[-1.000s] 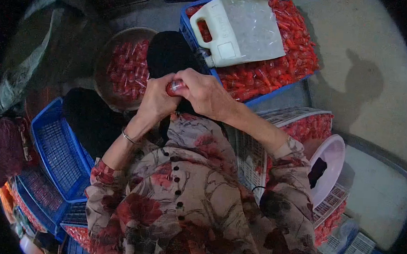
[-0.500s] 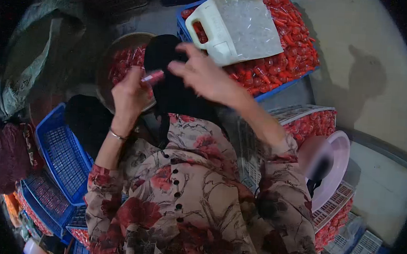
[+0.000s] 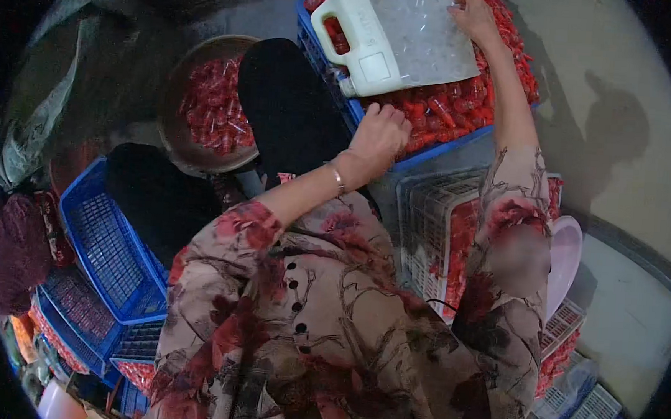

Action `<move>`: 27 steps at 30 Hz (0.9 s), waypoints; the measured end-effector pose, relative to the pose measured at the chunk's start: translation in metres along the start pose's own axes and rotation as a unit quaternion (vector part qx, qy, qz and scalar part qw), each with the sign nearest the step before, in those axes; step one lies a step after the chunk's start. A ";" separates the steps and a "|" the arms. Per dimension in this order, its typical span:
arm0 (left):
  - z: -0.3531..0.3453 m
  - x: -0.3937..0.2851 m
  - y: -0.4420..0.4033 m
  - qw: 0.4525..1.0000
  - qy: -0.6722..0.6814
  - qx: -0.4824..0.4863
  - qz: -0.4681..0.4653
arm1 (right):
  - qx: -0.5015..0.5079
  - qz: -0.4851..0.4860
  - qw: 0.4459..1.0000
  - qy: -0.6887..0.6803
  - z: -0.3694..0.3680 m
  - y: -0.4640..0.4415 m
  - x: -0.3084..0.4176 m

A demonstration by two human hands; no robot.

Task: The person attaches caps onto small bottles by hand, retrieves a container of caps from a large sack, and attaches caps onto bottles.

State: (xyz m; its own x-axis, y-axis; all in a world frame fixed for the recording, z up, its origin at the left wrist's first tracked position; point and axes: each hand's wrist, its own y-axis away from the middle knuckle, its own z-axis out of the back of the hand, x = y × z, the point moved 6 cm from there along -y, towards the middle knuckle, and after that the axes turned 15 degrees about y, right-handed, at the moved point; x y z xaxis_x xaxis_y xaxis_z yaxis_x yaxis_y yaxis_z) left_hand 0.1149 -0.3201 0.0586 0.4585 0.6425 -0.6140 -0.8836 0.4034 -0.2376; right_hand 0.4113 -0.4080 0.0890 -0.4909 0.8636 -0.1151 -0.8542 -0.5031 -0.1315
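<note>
My left hand (image 3: 382,132) rests at the near edge of a blue crate (image 3: 431,155), fingers curled down onto small clear pieces with red parts (image 3: 443,112). What its fingertips hold, if anything, is hidden. At the far right of a cut-open white jug (image 3: 376,52) is my right hand (image 3: 474,18), its fingers pinched together over small clear plastic pieces (image 3: 423,30) in the jug's cut side. I cannot make out what lies between those fingertips. The jug lies on top of the red pieces in the crate.
A round basin (image 3: 172,134) with more red pieces stands left of my knee (image 3: 278,83). Blue baskets (image 3: 114,250) are at the left. White crates (image 3: 425,246) of red pieces and a pink basin (image 3: 567,258) stand at the right. A wall (image 3: 628,197) is beyond.
Both hands have moved to the right, away from my lap and onto the crate and jug. The small red tube in my left hand no longer shows there.
</note>
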 end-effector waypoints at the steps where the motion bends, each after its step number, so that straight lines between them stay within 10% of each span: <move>1: -0.024 0.007 -0.006 0.994 -0.034 0.082 0.056 | -0.001 0.002 1.000 0.000 -0.001 -0.001 -0.001; 7: -0.031 0.026 -0.001 0.990 0.009 0.062 0.126 | -0.051 -0.021 0.998 -0.026 0.021 0.013 -0.002; 9: -0.010 0.030 0.013 0.984 0.104 0.040 0.139 | -0.066 -0.077 0.963 -0.248 0.066 0.043 0.010; 11: 0.020 0.040 0.029 0.880 0.430 -0.058 0.192 | -0.064 -0.141 0.914 -0.376 0.103 0.079 0.037; 14: 0.035 0.048 0.054 0.561 0.744 -0.069 0.356 | -0.059 -0.074 0.827 -0.554 0.094 0.118 0.063; 21: 0.083 0.052 0.058 0.775 0.567 -0.088 0.267 | 0.100 0.078 0.801 -0.585 0.098 0.161 0.186; 25: 0.099 0.057 0.076 0.763 0.599 -0.104 0.220 | 0.120 0.250 0.890 -0.363 0.117 0.159 0.217; 27: 0.102 0.046 0.096 0.643 0.696 0.046 0.316 | 0.072 0.350 0.898 -0.257 0.136 0.166 0.232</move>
State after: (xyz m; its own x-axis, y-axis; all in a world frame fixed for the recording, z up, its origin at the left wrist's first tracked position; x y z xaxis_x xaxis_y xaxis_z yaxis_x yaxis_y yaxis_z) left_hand 0.0610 -0.1857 0.0842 -0.5758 -0.4835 -0.6593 -0.8127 0.4266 0.3968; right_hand 0.1320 -0.2869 0.1738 -0.8990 0.2569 0.3547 -0.3003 -0.9511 -0.0721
